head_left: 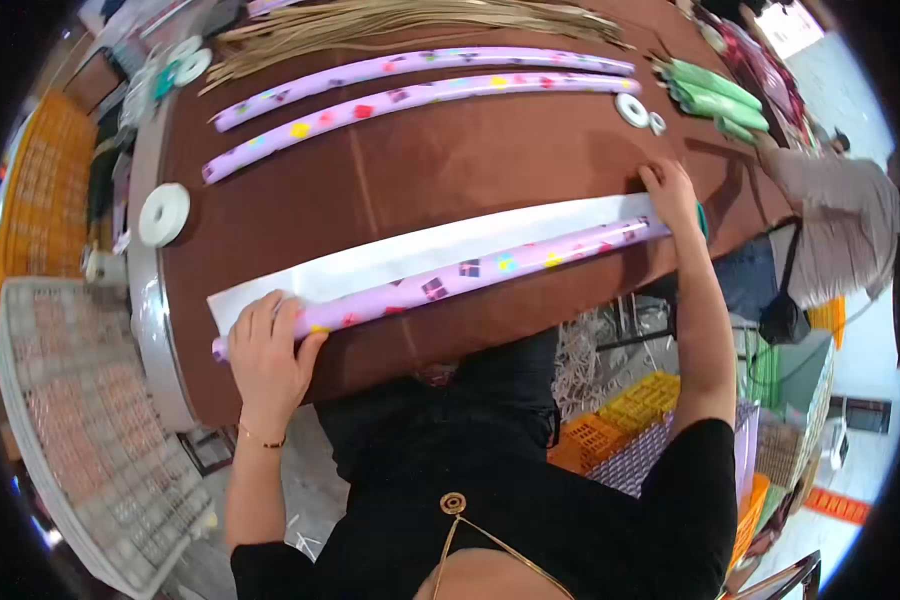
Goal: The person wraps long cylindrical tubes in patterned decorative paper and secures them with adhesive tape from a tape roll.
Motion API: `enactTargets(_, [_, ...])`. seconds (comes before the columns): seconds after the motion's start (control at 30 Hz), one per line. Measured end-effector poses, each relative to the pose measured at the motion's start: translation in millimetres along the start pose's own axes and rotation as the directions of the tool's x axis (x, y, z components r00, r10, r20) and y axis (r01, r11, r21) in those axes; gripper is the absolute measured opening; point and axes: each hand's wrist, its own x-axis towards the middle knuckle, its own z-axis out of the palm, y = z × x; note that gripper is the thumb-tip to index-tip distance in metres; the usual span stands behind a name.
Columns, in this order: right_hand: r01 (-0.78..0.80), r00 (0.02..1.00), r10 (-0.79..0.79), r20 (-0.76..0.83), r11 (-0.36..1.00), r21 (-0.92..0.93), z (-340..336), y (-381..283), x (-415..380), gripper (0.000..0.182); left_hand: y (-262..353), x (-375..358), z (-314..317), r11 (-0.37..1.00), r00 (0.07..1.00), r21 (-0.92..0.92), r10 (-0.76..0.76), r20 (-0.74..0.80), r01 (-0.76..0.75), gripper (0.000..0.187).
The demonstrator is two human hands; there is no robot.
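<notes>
A long purple roll of patterned paper (450,280) lies along the near edge of the brown table (270,215), with a strip of its white side (370,255) spread flat behind it. My left hand (270,350) rests on the left end of the roll, fingers apart over the paper and thumb on the near side. At the other end, my right hand (670,195) bends over the paper's right end; its fingertips are close together at the white edge, and what they hold is too small to tell. Something teal shows beside the right wrist.
Two finished-looking purple rolls (420,92) lie farther back, before brown strips (420,22). White tape rolls (164,215) (631,110) sit at left and right. Green bundles (715,95) lie back right. Another person (835,215) stands at the right. Crates (90,430) flank the table.
</notes>
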Motion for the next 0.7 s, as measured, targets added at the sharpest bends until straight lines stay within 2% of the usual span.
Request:
enactTargets(0.07, [0.16, 0.98, -0.156, -0.124, 0.987, 0.022, 10.9, 5.6, 20.6, 0.03, 3.5, -7.1, -0.1, 1.0, 1.0, 0.018, 0.015, 0.015, -0.015, 0.047])
enactTargets(0.17, [0.14, 0.987, -0.141, -0.077, 0.99, -0.025, 17.3, -1.2, 54.2, 0.034, 6.1, -15.6, 0.9, 1.0, 1.0, 0.019, 0.019, 0.018, -0.02, 0.049])
enactTargets(0.23, [0.15, 0.965, -0.185, -0.186, 0.971, -0.186, 35.9, 10.5, 75.6, 0.038, 11.4, -18.7, -0.5, 0.999, 1.0, 0.042, 0.026, -0.012, -0.026, 0.05])
enactTargets(0.27, [0.152, 0.964, -0.186, -0.188, 0.972, -0.181, 44.8, 13.8, 82.3, 0.038, 12.9, -18.2, -0.3, 0.999, 1.0, 0.047, 0.025, -0.013, -0.024, 0.05])
enactTargets(0.33, [0.073, 0.98, -0.131, -0.152, 0.939, -0.337, 57.5, 13.8, 94.0, 0.041, 15.1, -18.8, 1.2, 0.999, 1.0, 0.048, -0.01, -0.013, 0.011, 0.051])
enactTargets(0.37, [0.09, 0.977, -0.147, -0.154, 0.941, -0.327, 57.2, 15.3, 99.7, 0.041, 15.1, -19.5, 3.5, 0.998, 0.999, 0.059, -0.026, -0.019, 0.027, 0.051])
enactTargets(0.43, [0.051, 0.999, -0.052, 0.004, 0.965, -0.257, 59.1, 17.3, 112.1, 0.045, 13.3, -20.2, 6.6, 1.0, 0.998, 0.028, -0.007, -0.058, 0.008, 0.052])
enactTargets(0.47, [0.013, 1.0, -0.009, 0.02, 0.978, -0.208, 52.4, 5.1, 108.2, 0.047, 13.8, -16.8, 6.1, 1.0, 0.998, -0.014, -0.01, -0.066, 0.009, 0.051])
enactTargets(0.5, [0.025, 0.999, -0.022, 0.037, 0.996, -0.084, 46.9, -9.5, 105.5, 0.051, 14.7, -13.8, 4.5, 0.999, 0.997, -0.048, -0.025, -0.07, 0.021, 0.049])
enactTargets(0.53, [0.008, 0.999, 0.008, 0.052, 0.957, -0.29, 61.2, 0.0, 115.8, 0.055, 15.8, -14.3, 3.1, 0.999, 0.996, -0.041, -0.036, -0.08, 0.033, 0.048])
enactTargets(0.57, [0.042, 0.998, -0.033, 0.048, 0.977, -0.207, 53.7, -23.8, 108.1, 0.058, 15.5, -13.3, 2.4, 0.999, 0.995, -0.035, -0.044, -0.095, 0.041, 0.046])
enactTargets(0.6, [0.107, 0.99, -0.077, 0.12, 0.958, -0.264, 80.2, 4.0, 131.7, 0.061, 16.3, -12.0, 0.4, 0.998, 0.993, -0.045, -0.046, -0.108, 0.042, 0.047])
enactTargets(0.63, [-0.035, 0.978, 0.054, 0.199, 0.995, -0.099, 51.8, -52.4, 113.0, 0.057, 16.2, -11.2, -0.6, 0.997, 0.992, -0.065, -0.042, -0.121, 0.034, 0.048])
enactTargets(0.67, [-0.178, 0.934, 0.14, 0.328, 0.98, 0.088, 50.9, -72.1, 113.9, 0.046, 16.9, -10.8, -2.2, 0.996, 0.99, -0.041, -0.081, -0.116, 0.077, 0.048])
enactTargets(0.7, [-0.212, 0.941, 0.054, 0.334, 0.863, 0.459, 44.4, -103.8, 95.1, 0.041, 17.7, -11.0, -2.4, 0.995, 0.991, -0.068, -0.077, -0.107, 0.07, 0.048])
